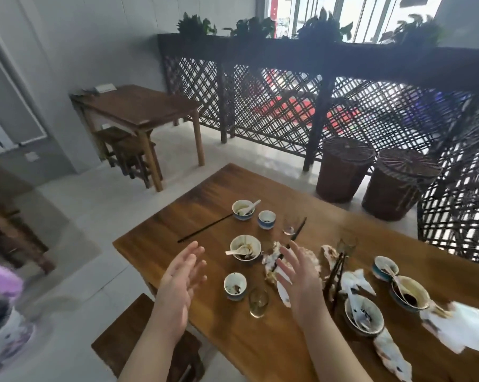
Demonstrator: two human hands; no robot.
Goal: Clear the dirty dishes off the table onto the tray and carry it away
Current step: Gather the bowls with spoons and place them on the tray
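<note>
A wooden table (260, 340) carries several dirty bowls, cups and glasses. A bowl with a white spoon (245, 250) sits between my hands, a small dirty cup (235, 286) and a glass (258, 302) nearer to me. Farther off stand another bowl with a spoon (243, 209), a blue-banded cup (266, 219) and black chopsticks (205, 228). More bowls (363, 315) and crumpled napkins (465, 326) lie on the right. My left hand (181, 282) and my right hand (299, 279) hover above the table, both open and holding nothing. No tray is visible.
A wooden bench (139, 343) stands below my left arm. Another table with stools (139, 108) is at the back left. A dark lattice screen (343, 111) with plants runs behind, with two wicker stools (343, 169) before it. A purple-and-white object (1, 307) is at the left edge.
</note>
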